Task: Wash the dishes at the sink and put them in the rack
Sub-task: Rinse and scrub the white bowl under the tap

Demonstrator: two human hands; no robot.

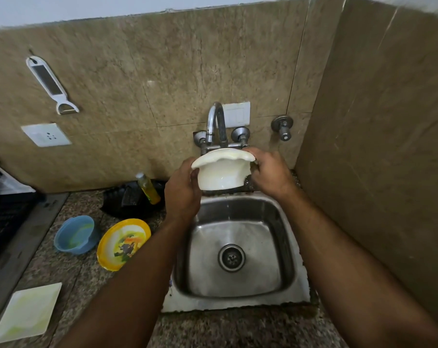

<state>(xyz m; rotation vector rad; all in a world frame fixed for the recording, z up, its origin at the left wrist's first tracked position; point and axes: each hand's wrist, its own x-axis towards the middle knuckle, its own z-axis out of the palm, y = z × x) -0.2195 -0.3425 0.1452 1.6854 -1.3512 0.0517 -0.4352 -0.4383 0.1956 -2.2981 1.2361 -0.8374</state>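
Forearms, two, reach up from the near edge on either side of the steel sink (pixel 298 292); basin bare, drain in its middle.

White bowl (pixel 221 175) held over the far rim of the sink, right under the faucet (pixel 215 121) spout. Bowl tipped so its rim points up and away toward the wall, base toward the camera. Left hand (pixel 181 189) wrapped on the bowl's left wall, thumb on the near side, fingers curled behind. Right hand (pixel 269 172) closed round the right wall and rim; something dark shows beneath it at the bowl's lower edge, cannot tell what. No clear water stream visible.

Key relation: bowl sits between the two hands, both touching it, neither nearer; its opening faces the spout, so rinsing or scrubbing the inside likely needs only a small turn.

Count, left of the sink on the granite surface (pixel 69 270): one blue bowl (pixel 74 234), one yellow plate (pixel 123 243) just beside it, one square white plate (pixel 27 312) nearest the camera, all smeared, judged unwashed. One dish-soap bottle (pixel 149 188) leaning on a dark heap by the wall. Black crate-like rack (pixel 4 217) far left of the sink, partly out of view.

Progress judged early: one dish in hand, three waiting.
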